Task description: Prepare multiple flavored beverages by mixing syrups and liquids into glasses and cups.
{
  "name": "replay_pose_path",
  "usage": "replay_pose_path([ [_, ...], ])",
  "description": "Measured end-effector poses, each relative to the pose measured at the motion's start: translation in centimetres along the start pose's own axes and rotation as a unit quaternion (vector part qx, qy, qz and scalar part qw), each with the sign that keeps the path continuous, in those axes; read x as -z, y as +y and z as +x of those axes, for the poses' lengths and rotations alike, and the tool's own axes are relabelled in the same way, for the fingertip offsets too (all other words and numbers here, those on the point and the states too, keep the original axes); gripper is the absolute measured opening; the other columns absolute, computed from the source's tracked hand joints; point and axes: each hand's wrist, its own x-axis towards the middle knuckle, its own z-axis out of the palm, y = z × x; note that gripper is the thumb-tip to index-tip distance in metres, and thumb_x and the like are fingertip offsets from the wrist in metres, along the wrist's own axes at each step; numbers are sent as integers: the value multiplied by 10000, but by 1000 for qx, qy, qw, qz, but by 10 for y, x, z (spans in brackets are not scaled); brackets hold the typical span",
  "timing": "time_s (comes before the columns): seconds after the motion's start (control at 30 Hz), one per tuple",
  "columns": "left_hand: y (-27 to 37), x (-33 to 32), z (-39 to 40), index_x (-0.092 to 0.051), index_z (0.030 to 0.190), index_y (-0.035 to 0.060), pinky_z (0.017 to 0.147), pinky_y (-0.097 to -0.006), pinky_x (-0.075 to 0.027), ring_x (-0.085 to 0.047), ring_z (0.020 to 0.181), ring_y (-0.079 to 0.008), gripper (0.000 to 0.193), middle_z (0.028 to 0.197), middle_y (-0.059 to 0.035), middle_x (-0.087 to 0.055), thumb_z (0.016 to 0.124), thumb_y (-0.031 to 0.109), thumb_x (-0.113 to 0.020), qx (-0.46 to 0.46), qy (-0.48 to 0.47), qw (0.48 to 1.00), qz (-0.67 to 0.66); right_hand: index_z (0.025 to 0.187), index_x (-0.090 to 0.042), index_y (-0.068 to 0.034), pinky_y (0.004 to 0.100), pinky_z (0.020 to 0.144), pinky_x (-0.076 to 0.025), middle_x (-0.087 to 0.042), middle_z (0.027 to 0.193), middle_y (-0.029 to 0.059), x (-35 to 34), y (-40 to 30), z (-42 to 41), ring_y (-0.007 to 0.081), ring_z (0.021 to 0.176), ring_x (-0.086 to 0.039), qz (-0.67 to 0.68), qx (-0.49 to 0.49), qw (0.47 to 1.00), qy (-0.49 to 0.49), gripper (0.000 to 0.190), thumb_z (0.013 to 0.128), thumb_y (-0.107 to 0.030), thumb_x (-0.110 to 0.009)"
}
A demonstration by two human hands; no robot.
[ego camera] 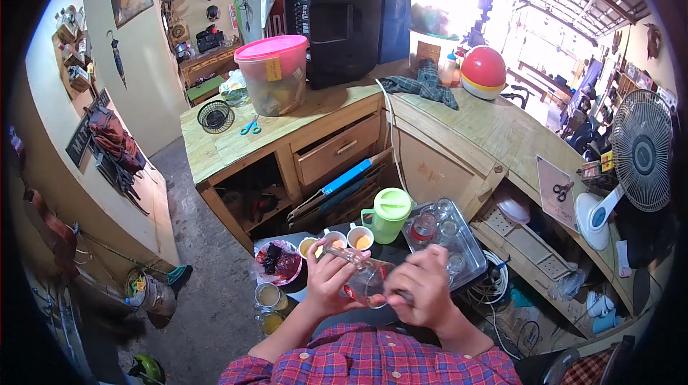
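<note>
My left hand [334, 280] is closed round a clear glass mug [368, 283] with red marks, held tilted above the dark table close to my shirt. My right hand [422, 285] is at the mug's mouth, its fingers gripping a small dark thing, partly hidden, that I cannot make out. Beyond my hands stand white cups [360, 238] with orange-yellow contents and a light green lidded pitcher [388, 216]. To the right, a clear tray [477, 261] bears several glass vessels [447, 229]. Left of my left hand are a bowl [278, 261] with dark and red contents and a glass of cloudy yellowish liquid [270, 296].
A wooden counter [333, 100] wraps round the front, bearing a pink-lidded bucket [271, 76], blue scissors [251, 126], a black speaker [332, 19] and a red-and-white round container [482, 72]. At right stand a fan [642, 151] and a coiled white cable [497, 280]; a waste bucket [156, 296] stands left.
</note>
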Motion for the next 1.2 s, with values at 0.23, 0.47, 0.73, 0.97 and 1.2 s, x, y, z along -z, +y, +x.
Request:
replay_pose_path([
  [0.23, -8, -4, -10, -625, 1104, 41, 1006, -474, -315, -651, 977, -217, 791, 1095, -59, -687, 507, 499, -869, -2, -5, 991, -136, 704, -600, -149, 418, 837, -319, -602, 729, -33, 28, 1, -4, 202, 794, -521, 53, 2, 998, -18, 313, 915, -375, -553],
  [0.47, -16, -8, -19, -609, 1131, -16, 952, -420, -377, -628, 978, -258, 851, 1075, -119, -668, 484, 466, -880, 73, -70, 961, -257, 768, -622, -133, 426, 855, -343, -645, 819, -35, 34, 0, 2, 193, 842, -528, 31, -29, 999, -21, 208, 869, -315, -618],
  [0.73, -11, -10, -27, -464, 1307, -63, 1022, -365, -398, -572, 1125, -243, 970, 1219, -162, -584, 581, 482, -806, 228, -153, 809, -520, 795, -692, -141, 368, 851, -378, -659, 818, -27, 36, 12, 12, 232, 874, -467, 122, -87, 988, -44, 276, 858, -407, -656],
  [0.97, -13, -16, -34, -459, 1312, -48, 1004, -385, -411, -577, 1109, -265, 946, 1245, -166, -556, 595, 479, -781, 264, -194, 637, -698, 860, -693, -103, 398, 895, -403, -649, 1081, 22, 29, 13, 22, 268, 973, -525, 179, -16, 972, -149, 142, 785, -220, -722],
  [1.2, -14, -24, -38, -410, 1340, -51, 923, -415, -465, -611, 1043, -303, 986, 1251, -222, -530, 605, 493, -781, 202, -226, 458, -836, 811, -705, -84, 352, 804, -445, -683, 903, 16, 19, 17, 30, 211, 861, -559, 194, 30, 965, -172, 190, 748, -255, -757],
])
